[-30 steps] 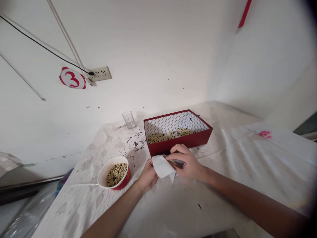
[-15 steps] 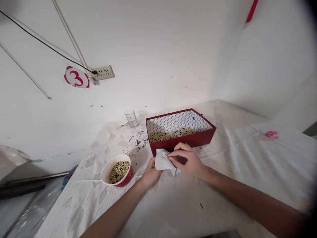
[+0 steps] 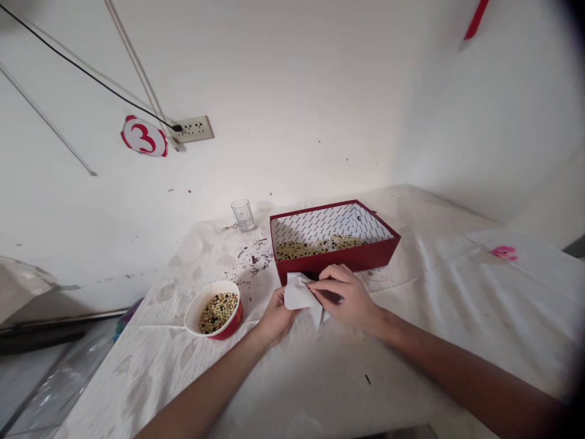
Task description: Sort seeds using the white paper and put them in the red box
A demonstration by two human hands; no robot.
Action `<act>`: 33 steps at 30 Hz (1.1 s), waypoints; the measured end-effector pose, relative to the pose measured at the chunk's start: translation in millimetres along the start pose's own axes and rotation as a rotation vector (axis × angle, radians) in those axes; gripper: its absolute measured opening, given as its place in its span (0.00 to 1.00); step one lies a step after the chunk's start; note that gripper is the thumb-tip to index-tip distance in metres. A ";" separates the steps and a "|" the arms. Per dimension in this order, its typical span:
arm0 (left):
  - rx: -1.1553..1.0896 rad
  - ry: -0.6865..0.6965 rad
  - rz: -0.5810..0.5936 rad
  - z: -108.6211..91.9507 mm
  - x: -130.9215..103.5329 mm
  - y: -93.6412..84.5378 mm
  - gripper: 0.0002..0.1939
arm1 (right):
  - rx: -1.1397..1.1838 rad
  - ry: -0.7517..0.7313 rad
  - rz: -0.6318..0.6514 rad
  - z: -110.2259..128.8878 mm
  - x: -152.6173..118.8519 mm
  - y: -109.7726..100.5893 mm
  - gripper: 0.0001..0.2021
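My left hand (image 3: 276,316) is closed on a soft white sheet (image 3: 299,294), paper or tissue, which hides its fingertips. The thumb and fingers of my right hand (image 3: 348,300) pinch the sheet's folded upper right part, and one corner hangs down between the hands. Just behind them stands a dark red box (image 3: 338,266) with a patterned white lining. Mixed light and dark beans or beads (image 3: 315,247) cover its bottom. To the left of my left hand is a red and white paper bowl (image 3: 192,305) holding similar beans or beads (image 3: 218,312).
An upright clear glass (image 3: 242,215) stands near the wall. Dark scraps (image 3: 254,260) lie scattered between glass and bowl. A creased white cloth (image 3: 439,311) covers the table. On the wall are a socket (image 3: 196,128) with a plugged black cable and a sign reading 3 (image 3: 144,136).
Both hands stay on the white sheet, with only slight shifts of the fingers. The whole view has moved a little; the box and bowl keep their places on the table.
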State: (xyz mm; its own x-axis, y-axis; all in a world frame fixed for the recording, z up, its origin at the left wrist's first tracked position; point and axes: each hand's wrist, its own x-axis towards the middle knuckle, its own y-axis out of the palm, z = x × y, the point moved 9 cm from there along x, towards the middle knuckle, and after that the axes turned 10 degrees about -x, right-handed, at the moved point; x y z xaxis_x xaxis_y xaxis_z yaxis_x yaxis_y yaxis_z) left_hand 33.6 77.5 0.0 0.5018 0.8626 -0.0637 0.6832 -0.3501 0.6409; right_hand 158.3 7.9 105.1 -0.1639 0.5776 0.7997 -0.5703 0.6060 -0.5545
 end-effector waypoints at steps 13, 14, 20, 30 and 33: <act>0.107 0.032 -0.099 7.2 1.4 -20.9 0.23 | -0.007 0.086 0.109 -7.9 -2.9 9.4 0.05; 0.079 0.020 -0.092 6.8 1.1 -19.5 0.23 | 0.004 0.087 0.106 -7.6 -2.5 8.2 0.04; -0.092 -0.134 0.022 1.1 -2.7 0.9 0.23 | 0.151 0.159 -0.005 -11.8 1.5 -10.0 0.04; -0.044 -0.118 -0.108 2.2 -4.3 -14.2 0.31 | 0.092 0.085 -0.072 -5.6 -0.2 -17.7 0.06; -0.011 -0.131 -0.098 3.8 -5.1 -13.4 0.34 | 0.099 0.068 -0.047 -3.4 -0.7 -15.6 0.07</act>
State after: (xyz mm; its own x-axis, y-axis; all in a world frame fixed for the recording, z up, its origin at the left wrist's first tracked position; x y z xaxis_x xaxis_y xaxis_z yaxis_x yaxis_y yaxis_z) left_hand 23.9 76.4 -11.1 0.4988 0.8370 -0.2249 0.7268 -0.2625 0.6348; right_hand 170.1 -0.2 112.4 -0.0825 0.5875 0.8050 -0.6530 0.5784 -0.4890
